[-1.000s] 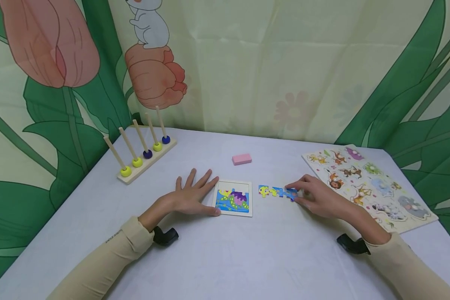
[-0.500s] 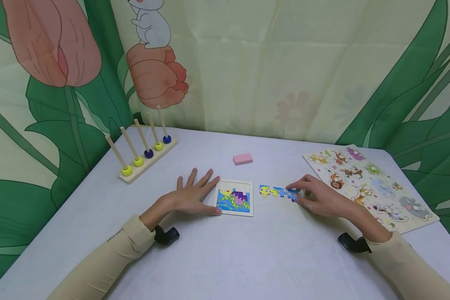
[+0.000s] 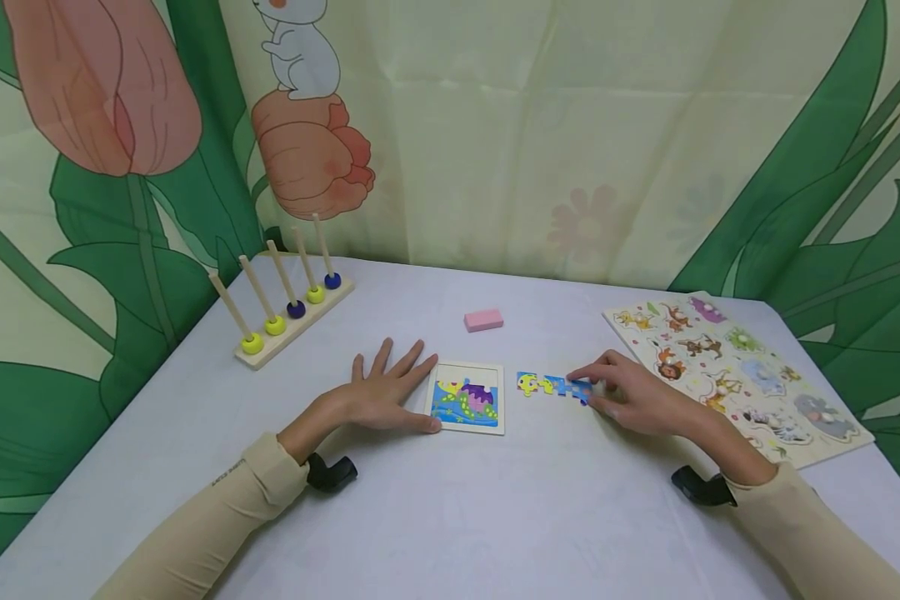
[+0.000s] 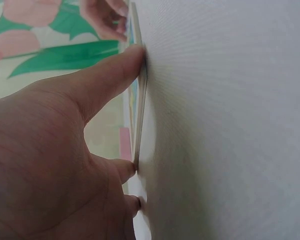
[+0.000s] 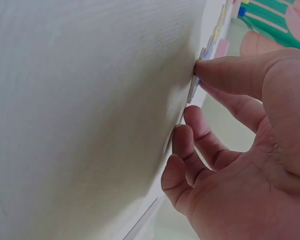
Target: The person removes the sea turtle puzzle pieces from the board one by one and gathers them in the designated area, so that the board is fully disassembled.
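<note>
My left hand (image 3: 378,400) lies with fingers spread beside a small framed jigsaw puzzle (image 3: 474,373). Its thumb presses the near left corner, and the index fingertip touches the far left one. Inside the frame is a purple, yellow and blue sea picture, with a bare strip along the top. To the right, loose puzzle pieces (image 3: 527,383) form a short row on the table. At the row's right end, my right hand (image 3: 637,400) pinches a blue puzzle piece (image 3: 581,389) between thumb and index finger. In the right wrist view this piece (image 5: 192,90) shows edge-on, close over the white cloth.
A pink block (image 3: 483,320) lies behind the framed puzzle. At the back left stands a wooden peg rack (image 3: 300,323) with yellow and dark blue beads. A large animal peg board (image 3: 735,367) lies at the right, close under my right forearm. A printed curtain (image 3: 480,167) hangs behind the table.
My right hand has shifted very slightly left with the blue puzzle piece, closer along the row. The left hand stays in place on the frame.
</note>
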Motion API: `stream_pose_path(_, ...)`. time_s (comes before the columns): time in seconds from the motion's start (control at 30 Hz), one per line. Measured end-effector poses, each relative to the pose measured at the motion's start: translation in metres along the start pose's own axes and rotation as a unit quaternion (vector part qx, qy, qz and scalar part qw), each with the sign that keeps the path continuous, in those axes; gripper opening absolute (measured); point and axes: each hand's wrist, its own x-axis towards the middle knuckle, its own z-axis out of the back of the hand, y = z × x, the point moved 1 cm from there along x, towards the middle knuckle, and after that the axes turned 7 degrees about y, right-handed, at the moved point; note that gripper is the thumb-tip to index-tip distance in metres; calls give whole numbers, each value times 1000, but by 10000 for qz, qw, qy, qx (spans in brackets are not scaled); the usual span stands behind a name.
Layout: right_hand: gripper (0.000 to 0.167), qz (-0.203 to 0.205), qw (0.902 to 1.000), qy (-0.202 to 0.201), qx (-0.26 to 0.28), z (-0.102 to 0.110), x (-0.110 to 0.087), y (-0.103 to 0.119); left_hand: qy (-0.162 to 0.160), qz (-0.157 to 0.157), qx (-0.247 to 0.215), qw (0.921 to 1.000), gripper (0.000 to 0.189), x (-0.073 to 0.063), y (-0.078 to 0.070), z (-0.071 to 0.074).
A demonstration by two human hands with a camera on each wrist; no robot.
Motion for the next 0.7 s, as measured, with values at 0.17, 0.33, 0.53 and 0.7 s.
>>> stream_pose_path(0.17, 43, 99, 9999, -55, -87, 1, -1, 0, 15, 8, 33, 10000, 108, 0, -1, 0)
stream_pose_path(0.33, 43, 343, 9987, -357, -88, -1, 2, 3, 30, 48, 54, 10000, 108, 0, -1, 0)
stream_pose_path(0.53, 36, 611, 9972, -422, -73, -9, 22, 23, -33, 13, 69, 10000, 107, 1, -1, 0)
stream_pose_path(0.7, 34, 653, 9977, -191, -57, -18, 44, 48, -30, 9, 38, 10000, 107, -2, -2, 1)
